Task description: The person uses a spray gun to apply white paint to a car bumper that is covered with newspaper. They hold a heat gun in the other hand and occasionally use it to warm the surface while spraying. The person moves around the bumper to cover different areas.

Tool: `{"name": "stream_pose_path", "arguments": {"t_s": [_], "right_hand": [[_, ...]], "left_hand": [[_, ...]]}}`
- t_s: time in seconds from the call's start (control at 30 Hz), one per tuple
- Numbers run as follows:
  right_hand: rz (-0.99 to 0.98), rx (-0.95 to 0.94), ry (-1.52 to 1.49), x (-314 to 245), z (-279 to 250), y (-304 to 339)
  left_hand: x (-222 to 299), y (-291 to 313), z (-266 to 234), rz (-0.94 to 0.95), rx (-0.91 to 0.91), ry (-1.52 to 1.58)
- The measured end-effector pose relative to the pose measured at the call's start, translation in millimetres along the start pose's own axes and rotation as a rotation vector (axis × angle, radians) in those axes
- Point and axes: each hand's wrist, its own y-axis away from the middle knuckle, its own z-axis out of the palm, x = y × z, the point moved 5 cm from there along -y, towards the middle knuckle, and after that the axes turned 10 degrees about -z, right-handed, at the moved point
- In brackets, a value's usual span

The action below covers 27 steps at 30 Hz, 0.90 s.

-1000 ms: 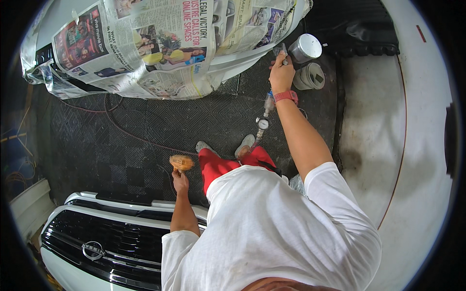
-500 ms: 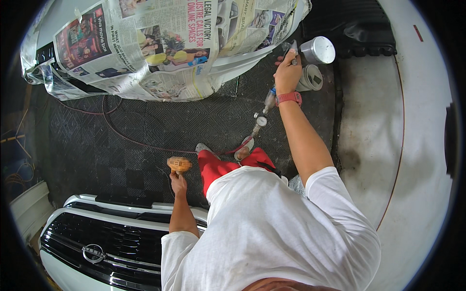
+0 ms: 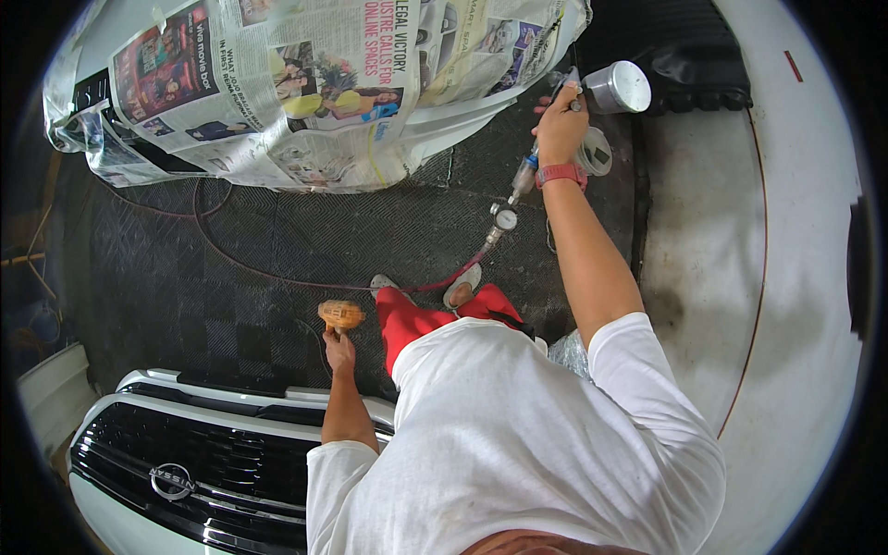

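My right hand (image 3: 560,125), with a red watch at the wrist, is stretched out and closed around the handle of a spray gun (image 3: 572,81). The gun's silver cup (image 3: 618,88) sticks out to the right. Below the grip hang a blue-and-clear fitting, a round pressure gauge (image 3: 505,217) and a red air hose (image 3: 460,276). Low on the left, my left hand (image 3: 339,351) is wrapped round the handle of an orange, rounded corded tool (image 3: 341,314); its exact kind is unclear. Just left of the gun lies the newspaper-masked car body (image 3: 370,120).
Beneath the cup stands a white tub (image 3: 596,153). The hose loops across the black tiled floor mat (image 3: 250,222) near my feet. A white car front with a black grille (image 3: 213,462) is close by my left arm. Black plastic (image 3: 684,51) lies at the far right.
My right hand and the spray gun have shifted slightly right, with the gauge and fitting moving along. My left hand and the orange tool stay about where they were.
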Motion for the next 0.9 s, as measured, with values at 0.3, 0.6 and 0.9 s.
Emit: {"name": "stream_pose_path", "arguments": {"t_s": [0.3, 0.6, 0.9], "right_hand": [[0.115, -0.259, 0.128, 14.3, -18.7, 12.0], [0.235, -0.427, -0.034, 30.7, -22.4, 27.7], [0.253, -0.684, -0.254, -11.6, -1.1, 97.2]], "left_hand": [[-16.8, 3.1, 0.7, 0.02, 0.02, 0.011], [-22.1, 15.7, -1.4, 0.049, 0.049, 0.046], [-32.9, 12.0, 8.0, 0.062, 0.046, 0.002]]}}
